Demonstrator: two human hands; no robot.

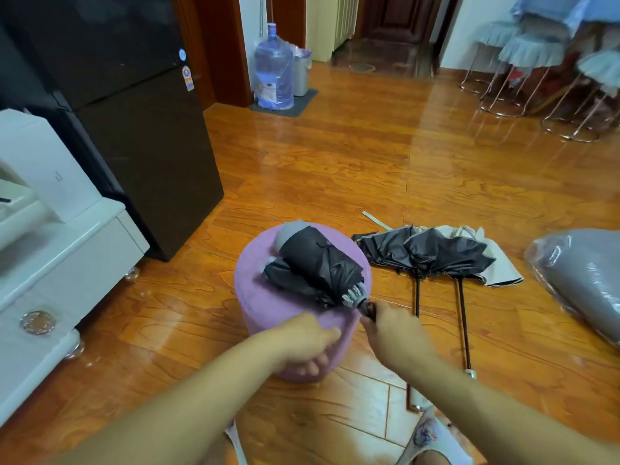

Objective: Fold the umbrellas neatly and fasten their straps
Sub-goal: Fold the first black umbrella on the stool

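At the bottom of the frame, a slipper (432, 434) with a picture on it shows on the wood floor (369, 156). Two bare arms reach up from the bottom edge.

The left hand (305, 340) is in the low middle of the frame. Its fingers curl over the front edge of a round pink stool (258, 307) and hold it.

The right hand (392, 330) is just to the right of it. Its fingers are closed around the dark handle (367, 308) of a folded black umbrella (318, 263). That umbrella lies on top of the stool, with its handle end pointing toward the person and its gray tip toward the far side. A second dark folded umbrella (285, 275) lies right beside it on the stool, on the left, touching it.

To the right of the stool, two more umbrellas (432, 253) lie on the floor. They are half open, black inside and pale outside, and their long thin sticks point toward the bottom of the frame.

At the right edge lies a gray thing in a shiny plastic bag (583, 273).

On the left is a white cabinet (57, 260), and behind it a tall black fridge (134, 122).

Far back, in the upper middle, stands a big blue water bottle (273, 72). In the upper right are stools with frilly blue covers (530, 48).
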